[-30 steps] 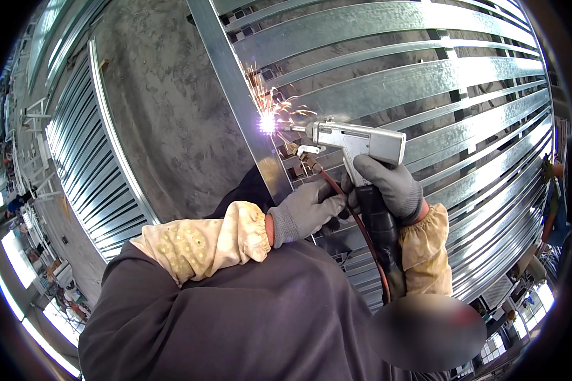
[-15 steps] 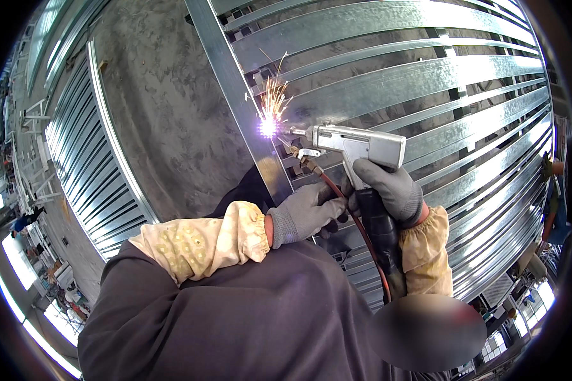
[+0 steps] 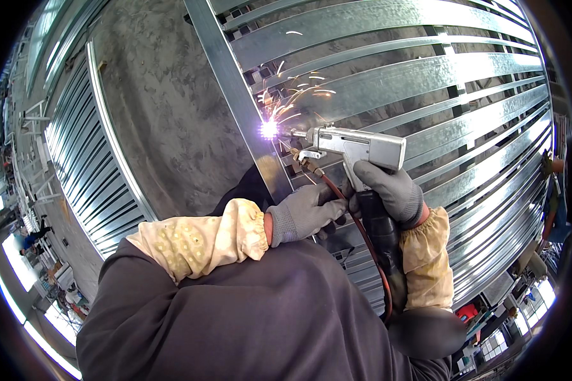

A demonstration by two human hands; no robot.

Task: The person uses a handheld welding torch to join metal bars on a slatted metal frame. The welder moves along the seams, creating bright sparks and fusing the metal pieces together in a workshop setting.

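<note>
My right hand (image 3: pixel 391 193), in a grey glove, wraps round the grip of a silver handheld welding gun (image 3: pixel 362 146) with a black-sleeved cable (image 3: pixel 382 235) below. The gun's nozzle points left at the metal frame's side rail (image 3: pixel 225 76), where a violet-white glow (image 3: pixel 269 129) throws orange sparks. A brass-fitted red hose (image 3: pixel 353 222) hangs alongside the gun. My left hand (image 3: pixel 305 213), gloved too, is closed beside the grip, behind the hose; its fingertips are partly hidden, so I cannot make out what it holds. Pale cuffs cover both forearms.
Galvanised slats of the large metal panel (image 3: pixel 483 66) spread away to the right. A second slatted panel (image 3: pixel 95 152) lies to the left, across a grey floor (image 3: pixel 165 95). Far left, a person (image 3: pixel 35 238) is in the background. A blurred dark oval covers part of the lower right.
The sparks now fan out to the right instead of straight up. My hands and the gun hold nearly the same place, with the glow still at the rail.
</note>
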